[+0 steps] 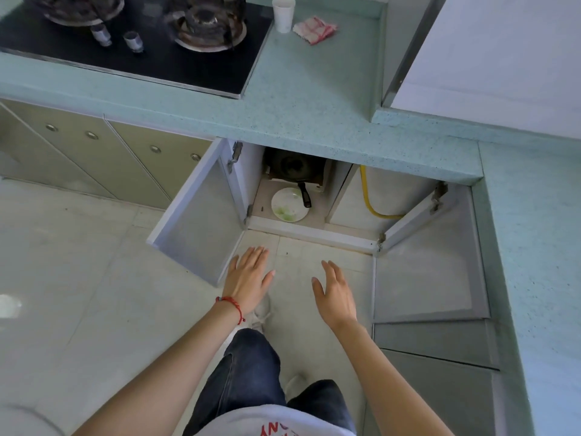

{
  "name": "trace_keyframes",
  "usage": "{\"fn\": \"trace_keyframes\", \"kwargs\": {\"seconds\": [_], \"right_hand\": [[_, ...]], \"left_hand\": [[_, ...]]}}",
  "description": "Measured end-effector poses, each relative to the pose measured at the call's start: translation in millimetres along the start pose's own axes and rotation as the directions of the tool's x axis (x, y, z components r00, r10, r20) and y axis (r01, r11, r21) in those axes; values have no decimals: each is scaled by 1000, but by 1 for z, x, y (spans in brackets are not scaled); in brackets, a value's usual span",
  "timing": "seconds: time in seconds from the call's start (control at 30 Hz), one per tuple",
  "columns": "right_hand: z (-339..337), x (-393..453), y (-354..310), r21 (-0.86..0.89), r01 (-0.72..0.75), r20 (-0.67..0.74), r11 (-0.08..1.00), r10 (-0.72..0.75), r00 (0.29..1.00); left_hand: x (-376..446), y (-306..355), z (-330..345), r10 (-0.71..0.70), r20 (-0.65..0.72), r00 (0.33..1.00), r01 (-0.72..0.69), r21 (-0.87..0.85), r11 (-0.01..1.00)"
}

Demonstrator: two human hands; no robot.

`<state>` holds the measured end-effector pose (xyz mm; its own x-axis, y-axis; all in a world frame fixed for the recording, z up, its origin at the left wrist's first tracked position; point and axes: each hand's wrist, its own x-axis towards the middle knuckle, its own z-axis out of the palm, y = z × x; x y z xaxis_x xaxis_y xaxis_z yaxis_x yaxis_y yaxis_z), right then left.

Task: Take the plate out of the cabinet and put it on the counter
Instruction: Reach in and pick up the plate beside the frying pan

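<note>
A white plate [288, 205] with green marks lies flat on the floor of the open cabinet [317, 229] under the counter [301, 99]. A black pan's handle reaches over the plate's far right rim. Both cabinet doors stand swung out. My left hand [248, 278], with a red string at the wrist, hovers open above the floor in front of the cabinet. My right hand [336, 292] hovers open beside it, a little nearer to me. Neither hand touches anything, and both are well short of the plate.
The black pan [290, 166] sits at the back of the cabinet; a yellow hose [367, 196] runs down the right compartment. On the counter are a gas stove [135, 36], a white paper cup [283, 14] and a pink cloth [315, 29]. Open doors [198, 215] flank my hands.
</note>
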<state>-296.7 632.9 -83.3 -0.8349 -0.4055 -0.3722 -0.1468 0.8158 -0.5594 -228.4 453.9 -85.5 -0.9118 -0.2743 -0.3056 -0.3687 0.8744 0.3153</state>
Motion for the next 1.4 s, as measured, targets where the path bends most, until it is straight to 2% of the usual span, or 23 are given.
{"fn": "trace_keyframes", "kwargs": {"seconds": [0.33, 0.6, 0.73, 0.97, 1.2, 1.4], "right_hand": [[8, 114, -23, 40, -138, -2, 990, 138, 990], [15, 172, -8, 63, -208, 9, 976, 208, 978], [23, 199, 14, 49, -188, 18, 981, 187, 982], [54, 261, 59, 27, -129, 58, 991, 127, 990], [108, 330, 109, 9, -75, 36, 997, 75, 997], [167, 390, 162, -60, 48, 30, 997, -46, 998]], "left_hand": [[108, -44, -15, 0, 51, 999, -1, 8, 1000], [162, -56, 4, -29, 112, 993, 30, -3, 1000], [187, -53, 24, -42, 135, 990, 42, -3, 999], [235, -63, 86, -71, 54, 996, 72, -15, 997], [297, -92, 167, -73, 5, 997, 73, -14, 997], [356, -131, 244, -60, -9, 998, 60, 13, 998]]}}
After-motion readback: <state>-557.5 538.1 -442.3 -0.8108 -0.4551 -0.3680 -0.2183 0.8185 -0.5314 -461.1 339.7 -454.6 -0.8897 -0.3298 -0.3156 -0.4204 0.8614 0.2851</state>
